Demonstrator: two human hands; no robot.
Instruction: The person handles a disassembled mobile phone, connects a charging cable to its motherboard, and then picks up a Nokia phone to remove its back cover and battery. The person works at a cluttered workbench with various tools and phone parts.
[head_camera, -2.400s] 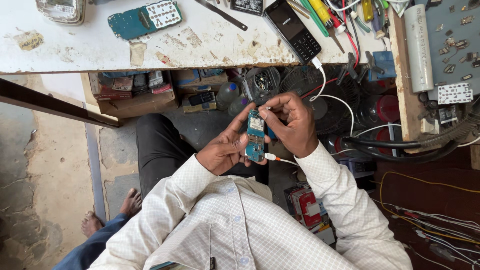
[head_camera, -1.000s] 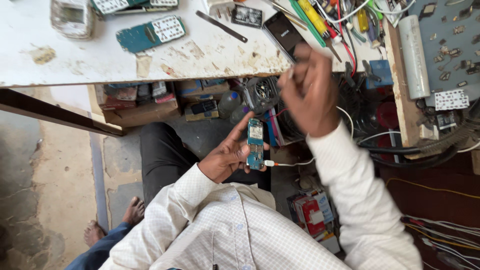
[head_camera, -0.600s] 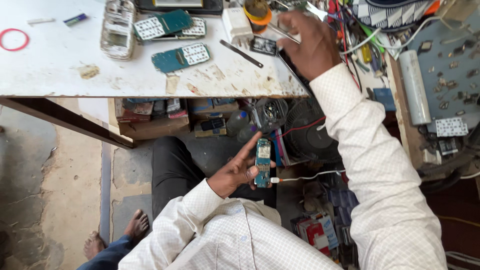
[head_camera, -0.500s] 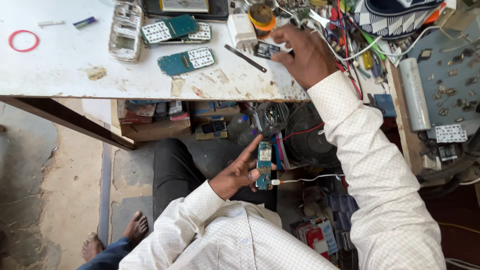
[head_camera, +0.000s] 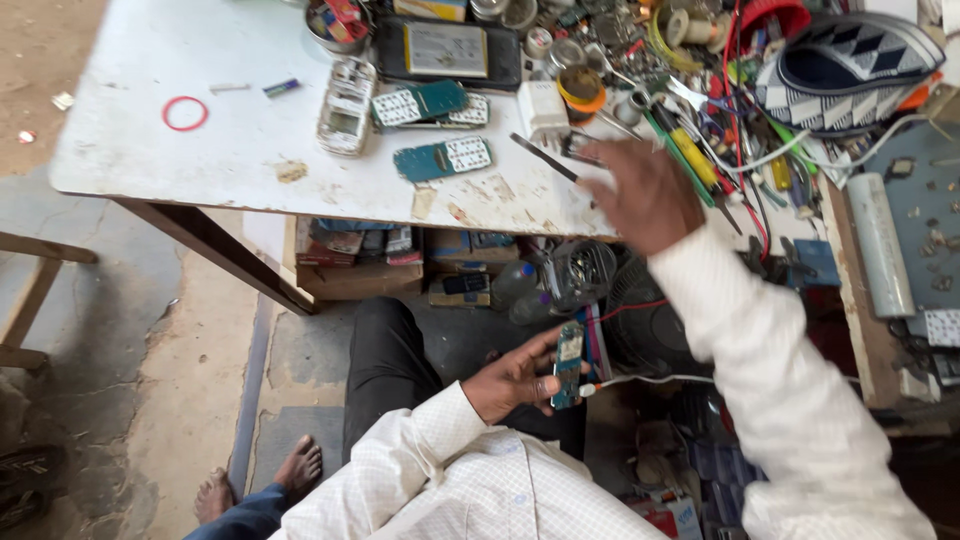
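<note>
Circuit board (head_camera: 568, 365) sits gripped in our left hand (head_camera: 515, 380); our blurred right hand (head_camera: 648, 195) hovers over the desk's (head_camera: 200, 165) front edge, fingers unclear.

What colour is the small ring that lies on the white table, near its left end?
The ring is red. The head view shows it clearly.

There is just one view, from a camera on the person's head. It looks steeply down over the person's own chest and lap. The white surface (head_camera: 230, 150) lies far in the scene, at the top. The floor (head_camera: 130, 330) is on the left. The left hand (head_camera: 510, 385) is near, low in the middle. The right hand (head_camera: 645, 195) reaches farther out, over the surface's edge.
</note>
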